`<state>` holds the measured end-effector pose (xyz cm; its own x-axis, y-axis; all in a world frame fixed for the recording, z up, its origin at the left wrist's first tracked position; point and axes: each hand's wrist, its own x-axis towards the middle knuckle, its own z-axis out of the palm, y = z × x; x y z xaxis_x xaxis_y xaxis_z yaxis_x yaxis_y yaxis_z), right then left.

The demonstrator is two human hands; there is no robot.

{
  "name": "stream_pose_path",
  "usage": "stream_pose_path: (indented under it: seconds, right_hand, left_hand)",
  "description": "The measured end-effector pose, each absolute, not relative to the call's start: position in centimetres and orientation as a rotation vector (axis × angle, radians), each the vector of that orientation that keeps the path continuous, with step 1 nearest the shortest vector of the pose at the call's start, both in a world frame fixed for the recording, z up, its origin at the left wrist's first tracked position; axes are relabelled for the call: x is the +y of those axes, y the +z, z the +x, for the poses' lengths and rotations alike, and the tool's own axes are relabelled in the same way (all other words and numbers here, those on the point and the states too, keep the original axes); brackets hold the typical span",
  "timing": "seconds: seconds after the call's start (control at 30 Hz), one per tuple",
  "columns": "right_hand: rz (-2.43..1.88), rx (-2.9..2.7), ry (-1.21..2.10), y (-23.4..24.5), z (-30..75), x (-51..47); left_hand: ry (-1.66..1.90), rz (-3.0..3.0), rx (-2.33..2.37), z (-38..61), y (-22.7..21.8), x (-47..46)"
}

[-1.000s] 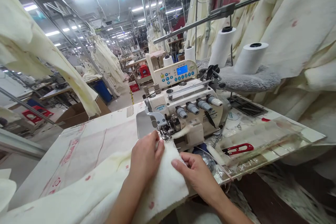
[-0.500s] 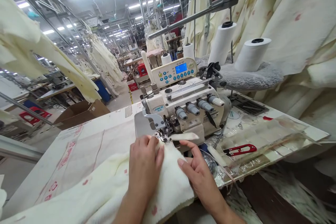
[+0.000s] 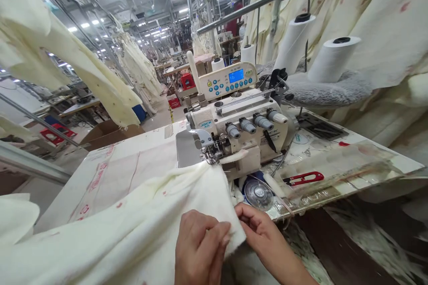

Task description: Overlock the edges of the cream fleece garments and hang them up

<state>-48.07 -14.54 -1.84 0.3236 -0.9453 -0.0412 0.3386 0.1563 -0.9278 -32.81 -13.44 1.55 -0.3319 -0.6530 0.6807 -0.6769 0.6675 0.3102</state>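
The left hand (image 3: pixel 202 247) pinches the cream cloth (image 3: pixel 160 218) close to its near edge, and the right hand (image 3: pixel 264 236), just beside it, holds the cloth's right edge. Ahead of both hands, the cloth reaches the needle area of a sewing machine (image 3: pixel 244 131). Red snips (image 3: pixel 309 178) lie beyond the right hand, rightward; white thread cones (image 3: pixel 334 61) stand farther off that way.

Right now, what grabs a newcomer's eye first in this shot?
The white sewing machine mid-view, topped by a lit blue screen. Below it, pale cloth with reddish spots sweeps toward the lower left, the left hand and right hand at its near right corner. Red-handled snips also stand out, lying right of the machine.
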Motion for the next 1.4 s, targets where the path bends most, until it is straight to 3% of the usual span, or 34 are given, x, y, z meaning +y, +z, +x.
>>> stream_pose_path:
  seconds: [0.23,0.4,0.57,0.87,1.0,1.2,1.4]
  right_hand:
    - [-0.67,0.588,-1.103,-2.9,-47.2,-14.7]
    - [-0.919,0.703,-1.04,-3.2,-47.2,-14.8]
    - [-1.118,0.736,-1.091,-2.1,-48.0,-14.3]
    - [-1.136,0.868,-1.018,-1.3,-48.4,-14.2]
    - [-1.248,0.869,-1.07,-1.0,-48.8,-14.1]
    - [-0.653,0.77,-1.107,-2.3,-48.4,-13.8]
    - [-0.695,0.545,-1.032,-1.0,-47.6,-15.0]
  left_hand:
    - [0.003,1.195,-2.096,-31.8,-0.6,-12.8]
    - [0.067,1.292,-2.078,-31.7,-2.3,-12.7]
    - [0.107,1.182,-2.074,-32.1,-1.1,-13.3]
    - [-0.378,1.154,-2.05,-30.4,2.6,-13.7]
    - [-0.109,1.073,-2.044,-31.5,3.0,-13.3]
    - [0.416,0.901,-2.046,-34.7,0.2,-12.7]
    - [0.172,0.989,-2.074,-34.2,2.8,-14.2]
